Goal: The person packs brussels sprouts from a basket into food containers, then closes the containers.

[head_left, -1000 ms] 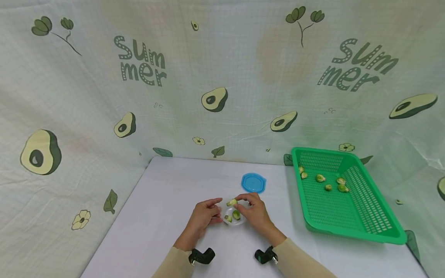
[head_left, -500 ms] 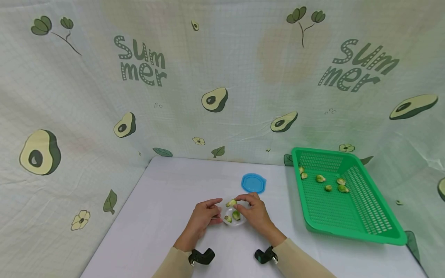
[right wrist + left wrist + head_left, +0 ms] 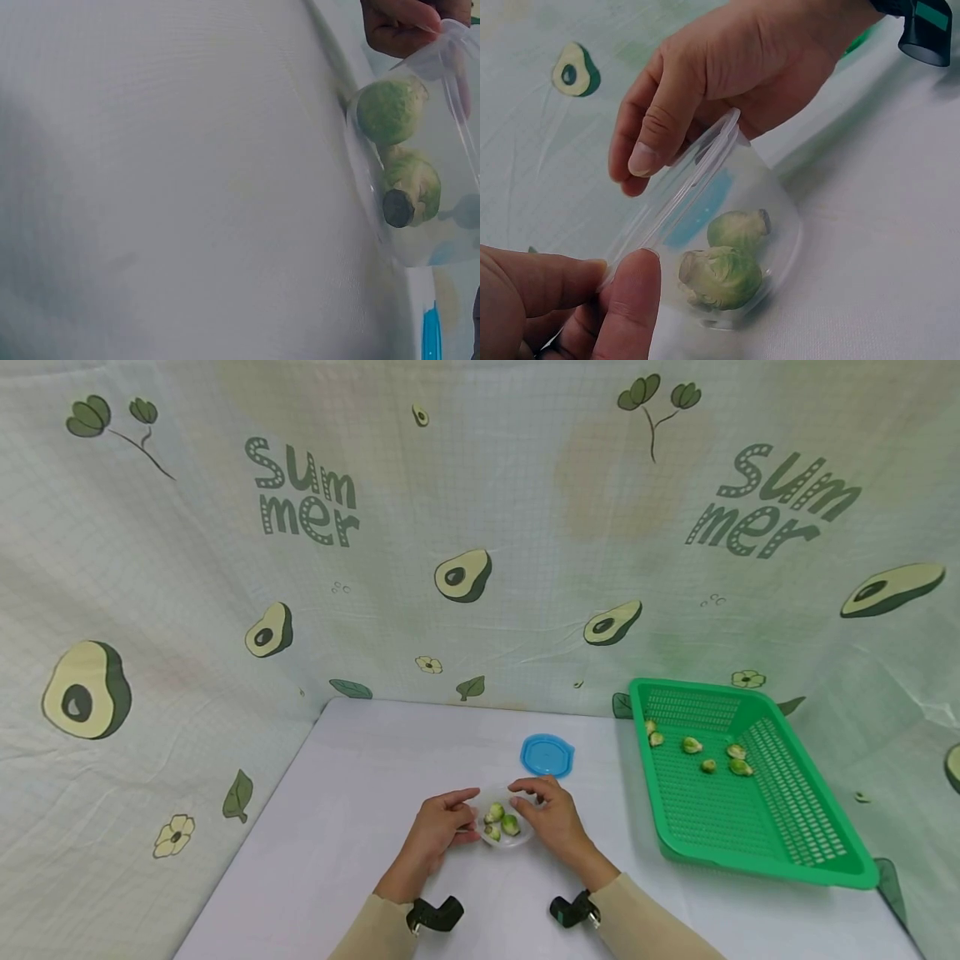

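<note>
A clear plastic tub (image 3: 786,210) stands on the white table with three Brussels sprouts (image 3: 510,824) in it. My left hand (image 3: 446,828) is at the tub's left side, and in the left wrist view its thumb and fingers pinch the rim. Over the right part of the rim, my right hand (image 3: 553,822) hovers with loosely bent fingers and nothing between thumb and fingertips. The right wrist view shows two sprouts (image 3: 390,111) through the tub's wall. A blue lid (image 3: 547,754) lies flat just behind the tub.
To the right, a green plastic basket (image 3: 757,858) holds several more Brussels sprouts (image 3: 691,745). A printed cloth (image 3: 525,527) hangs behind the table (image 3: 360,760) and along its sides.
My right hand has let go of the third sprout, which has dropped from its fingertips into the tub beside the other two. My left hand stays in place at the rim.
</note>
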Tool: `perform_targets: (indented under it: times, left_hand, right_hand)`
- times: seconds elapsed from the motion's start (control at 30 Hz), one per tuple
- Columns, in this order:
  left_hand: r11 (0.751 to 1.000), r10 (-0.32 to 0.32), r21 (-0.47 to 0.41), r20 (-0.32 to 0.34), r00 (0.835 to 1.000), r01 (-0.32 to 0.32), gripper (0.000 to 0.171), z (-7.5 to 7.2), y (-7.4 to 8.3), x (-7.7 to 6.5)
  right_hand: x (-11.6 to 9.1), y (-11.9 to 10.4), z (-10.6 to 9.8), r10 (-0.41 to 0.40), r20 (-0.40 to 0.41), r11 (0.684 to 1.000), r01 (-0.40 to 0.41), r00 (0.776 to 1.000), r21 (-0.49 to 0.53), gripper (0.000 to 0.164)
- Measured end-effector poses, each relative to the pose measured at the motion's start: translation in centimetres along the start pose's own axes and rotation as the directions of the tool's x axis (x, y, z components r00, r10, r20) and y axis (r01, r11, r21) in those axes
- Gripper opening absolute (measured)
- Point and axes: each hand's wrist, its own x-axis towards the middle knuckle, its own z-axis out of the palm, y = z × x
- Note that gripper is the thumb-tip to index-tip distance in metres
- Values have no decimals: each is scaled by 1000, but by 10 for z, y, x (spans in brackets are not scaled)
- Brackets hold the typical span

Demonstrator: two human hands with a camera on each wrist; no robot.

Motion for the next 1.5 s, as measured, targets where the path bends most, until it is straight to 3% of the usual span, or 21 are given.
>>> perform_targets:
  times: [0.47, 1.5]
  left_hand:
    - [1000, 0, -2, -1, 1000, 0, 46, 0, 0, -2]
    - [1000, 6, 15, 5, 1000, -6, 48, -1, 0, 1]
  right_hand:
    - [3, -6, -5, 60, 18, 996, -61, 998, 71, 20]
    - [9, -12, -17, 13, -10, 996, -12, 1000, 85, 21]
